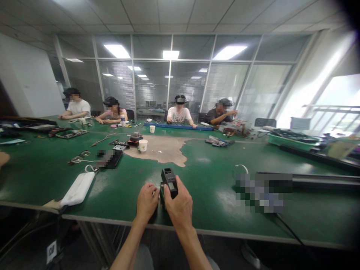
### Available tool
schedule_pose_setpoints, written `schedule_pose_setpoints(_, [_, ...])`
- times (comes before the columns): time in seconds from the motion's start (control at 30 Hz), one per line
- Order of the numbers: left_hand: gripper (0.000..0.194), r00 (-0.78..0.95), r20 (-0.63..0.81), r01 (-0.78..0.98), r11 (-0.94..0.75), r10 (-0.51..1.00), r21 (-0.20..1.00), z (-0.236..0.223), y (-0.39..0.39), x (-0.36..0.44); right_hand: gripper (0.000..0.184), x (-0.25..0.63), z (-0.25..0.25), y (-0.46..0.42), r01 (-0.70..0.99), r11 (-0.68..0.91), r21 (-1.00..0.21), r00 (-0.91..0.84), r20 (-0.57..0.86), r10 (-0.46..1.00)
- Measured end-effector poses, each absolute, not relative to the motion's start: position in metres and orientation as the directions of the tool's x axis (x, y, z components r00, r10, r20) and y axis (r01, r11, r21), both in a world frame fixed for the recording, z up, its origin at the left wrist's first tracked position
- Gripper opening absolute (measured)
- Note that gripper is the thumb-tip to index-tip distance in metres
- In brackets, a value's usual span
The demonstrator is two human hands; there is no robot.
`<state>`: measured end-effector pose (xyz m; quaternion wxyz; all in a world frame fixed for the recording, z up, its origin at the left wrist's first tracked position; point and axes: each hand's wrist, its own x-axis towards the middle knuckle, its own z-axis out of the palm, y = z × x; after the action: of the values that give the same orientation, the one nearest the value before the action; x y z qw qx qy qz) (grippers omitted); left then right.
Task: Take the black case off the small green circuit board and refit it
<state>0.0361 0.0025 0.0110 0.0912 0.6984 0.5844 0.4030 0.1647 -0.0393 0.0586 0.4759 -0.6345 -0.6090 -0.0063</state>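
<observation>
Near the front edge of the green table, my right hand (180, 204) is wrapped round a black boxy device (168, 174). The device is tilted, with recesses at its far end and a small greyish panel on its upper face. My left hand (147, 202) is closed just to the left of it, fingers curled and thumb side towards the device. Whatever the left fingertips hold, if anything, is hidden. A small dark part (161, 188) shows between the device and my left hand; I cannot tell whether it belongs to the device.
To the left lie a white power bank (78, 188) and eyeglasses (80, 157). Ahead, a paper cup (143, 145) stands on a bare brown patch (168, 150). A long black bar (315, 182) lies right, with a green basket (292, 142) beyond. Several people sit opposite.
</observation>
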Motion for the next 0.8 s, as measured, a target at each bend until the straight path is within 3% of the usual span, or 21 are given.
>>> schedule_pose_setpoints(0.4, [0.025,0.007,0.439,0.753,-0.293,0.898,0.589,0.010,0.004,0.035,0.056,0.221,0.020,-0.031,0.839,-0.035,-0.543,0.349,0.488,0.800])
schedule_pose_setpoints(0.8, [0.027,0.021,0.436,0.757,-0.300,0.900,0.581,0.009,0.004,0.036,0.063,0.224,0.001,-0.030,0.876,0.029,-0.482,0.285,0.566,0.774])
